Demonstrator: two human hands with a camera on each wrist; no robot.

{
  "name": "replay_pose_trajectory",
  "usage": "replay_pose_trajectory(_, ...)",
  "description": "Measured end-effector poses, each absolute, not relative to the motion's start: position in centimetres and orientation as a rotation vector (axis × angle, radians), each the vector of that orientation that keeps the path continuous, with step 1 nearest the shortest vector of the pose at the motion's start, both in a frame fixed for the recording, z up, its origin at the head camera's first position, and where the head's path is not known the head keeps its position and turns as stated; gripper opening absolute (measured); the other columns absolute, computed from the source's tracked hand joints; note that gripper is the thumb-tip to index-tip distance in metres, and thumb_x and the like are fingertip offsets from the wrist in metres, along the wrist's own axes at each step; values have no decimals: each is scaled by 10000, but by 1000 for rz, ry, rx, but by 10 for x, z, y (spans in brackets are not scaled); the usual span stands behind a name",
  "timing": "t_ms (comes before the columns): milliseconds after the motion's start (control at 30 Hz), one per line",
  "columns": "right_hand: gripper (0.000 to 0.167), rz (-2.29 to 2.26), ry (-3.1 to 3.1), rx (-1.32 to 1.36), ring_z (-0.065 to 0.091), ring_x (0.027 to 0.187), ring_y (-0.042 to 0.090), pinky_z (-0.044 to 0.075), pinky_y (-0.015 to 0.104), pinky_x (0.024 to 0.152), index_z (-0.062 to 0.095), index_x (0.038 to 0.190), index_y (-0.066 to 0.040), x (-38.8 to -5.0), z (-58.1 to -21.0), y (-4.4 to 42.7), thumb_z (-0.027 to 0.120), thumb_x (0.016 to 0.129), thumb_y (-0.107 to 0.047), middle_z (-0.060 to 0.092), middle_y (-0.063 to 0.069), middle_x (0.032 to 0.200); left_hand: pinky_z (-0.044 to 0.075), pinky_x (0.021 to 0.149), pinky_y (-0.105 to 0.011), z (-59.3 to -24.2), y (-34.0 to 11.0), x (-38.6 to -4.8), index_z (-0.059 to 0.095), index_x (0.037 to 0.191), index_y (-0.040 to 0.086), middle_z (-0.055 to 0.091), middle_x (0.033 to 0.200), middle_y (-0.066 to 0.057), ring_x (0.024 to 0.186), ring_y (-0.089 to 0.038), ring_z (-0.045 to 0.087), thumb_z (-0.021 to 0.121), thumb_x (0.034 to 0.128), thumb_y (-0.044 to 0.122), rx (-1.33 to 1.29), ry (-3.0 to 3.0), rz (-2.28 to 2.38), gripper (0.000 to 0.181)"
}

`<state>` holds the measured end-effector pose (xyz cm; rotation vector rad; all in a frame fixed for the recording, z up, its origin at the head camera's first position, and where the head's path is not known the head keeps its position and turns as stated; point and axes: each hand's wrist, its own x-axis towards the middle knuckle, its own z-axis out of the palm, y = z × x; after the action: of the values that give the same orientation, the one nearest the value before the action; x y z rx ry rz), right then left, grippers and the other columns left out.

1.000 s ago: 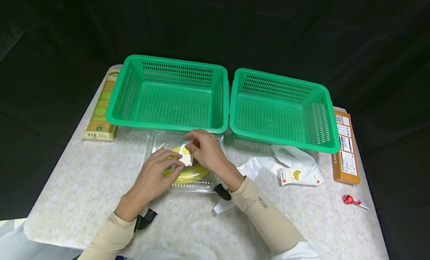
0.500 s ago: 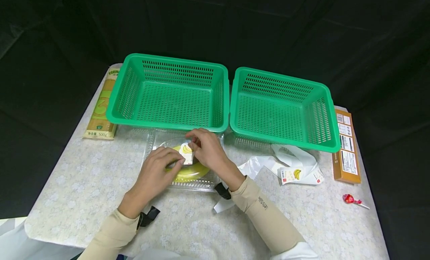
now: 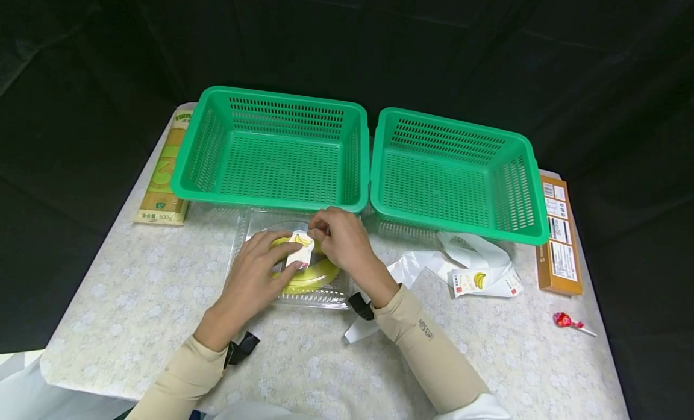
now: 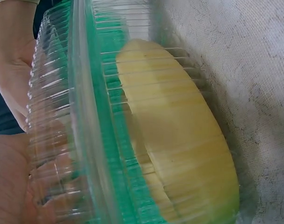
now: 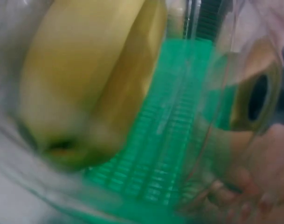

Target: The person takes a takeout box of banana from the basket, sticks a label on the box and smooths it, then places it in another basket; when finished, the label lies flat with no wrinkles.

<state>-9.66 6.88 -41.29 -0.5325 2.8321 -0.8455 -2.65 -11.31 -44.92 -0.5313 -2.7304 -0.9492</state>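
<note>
here, banana label (image 3: pixel 306 251) touched by parted left grip (image 3: pixel 253 274), just beside right grip (image 3: pixel 344 238), closure unclear

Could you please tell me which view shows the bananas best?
The left wrist view: the bananas show large and fairly sharp. The right wrist view shows them blurred; in the head view, hands partly cover them.

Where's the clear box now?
In the head view, the clear box sits left of centre, under both hands, just in front of the left green basket.

Bananas (image 3: pixel 324 275) in container (image 3: pixel 253 221), before left basket (image 3: pixel 279 170); lollipop (image 3: pixel 562 319) right, before box (image 3: pixel 554 275).
</note>
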Motion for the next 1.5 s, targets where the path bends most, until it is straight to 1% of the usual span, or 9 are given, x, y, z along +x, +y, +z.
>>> replay_pose_trajectory(200,36,-837,2839,-536,634,755,176,511,314,675,766,916,-111,-96,-413,69,731,917,-119,690,44,860,408,1125,-515,-449,-113,-27,721,1226,121,617,1382,-126,1324,-334,525,762,893,299,-534,-2767,-938,379)
replay_pose_trajectory(433,77,-862,2811,-550,664,785,192,539,327,698,761,957,-100,-93,-414,70,707,921,-58,710,59,894,270,1216,-579,-448,-113,-28,618,1380,118,483,1534,-156,1450,-362,403,693,940,387,-528,-2848,-868,521)
replay_pose_trajectory(600,150,-830,2846,-593,656,774,195,533,321,687,753,1053,-89,-82,-414,71,744,910,-132,694,76,934,186,1242,-601,-447,-113,-28,528,1464,104,370,1612,-165,1512,-382,296,647,957,442,-509,-2917,-844,620)
replay_pose_trajectory(700,250,-791,2888,-651,620,841,214,519,330,692,742,1131,-85,-69,-417,73,755,906,-192,663,94,1015,159,1249,-602,-446,-112,-28,507,1479,93,332,1632,-164,1527,-390,262,632,963,453,-517,-2945,-836,641)
replay_pose_trajectory(800,326,-723,2951,-716,579,983,254,515,370,786,711,1228,-84,-56,-423,74,722,936,-228,634,121,1177,143,1252,-604,-445,-111,-29,491,1490,95,305,1645,-161,1538,-387,240,607,975,468,-519,-2971,-821,647)
replay_pose_trajectory(933,399,-615,3022,-761,531,1243,308,485,454,981,620,1373,-85,-42,-433,75,585,1025,-276,551,143,1414,123,1257,-603,-445,-110,-29,472,1504,100,279,1657,-156,1550,-378,212,593,982,471,-513,-2997,-807,651)
replay_pose_trajectory(1000,419,-604,3038,-763,490,1333,318,461,485,1037,582,1414,-85,-39,-438,75,528,1051,-285,508,145,1482,118,1257,-605,-445,-110,-28,466,1507,98,271,1659,-157,1552,-378,205,597,981,465,-512,-3003,-809,654)
replay_pose_trajectory(1267,429,-673,3054,-748,471,1371,325,442,506,1072,573,1424,-94,-36,-446,75,527,1049,-297,477,153,1518,107,1255,-611,-446,-111,-27,463,1509,99,256,1665,-152,1557,-373,191,592,988,437,-512,-3007,-829,634)
replay_pose_trajectory(1500,501,-743,3038,-728,460,1385,334,417,515,1112,583,1408,-70,-35,-444,74,589,1008,-371,474,179,1522,100,1253,-619,-447,-112,-28,473,1505,109,264,1663,-149,1557,-368,193,534,1032,308,-512,-3001,-864,517)
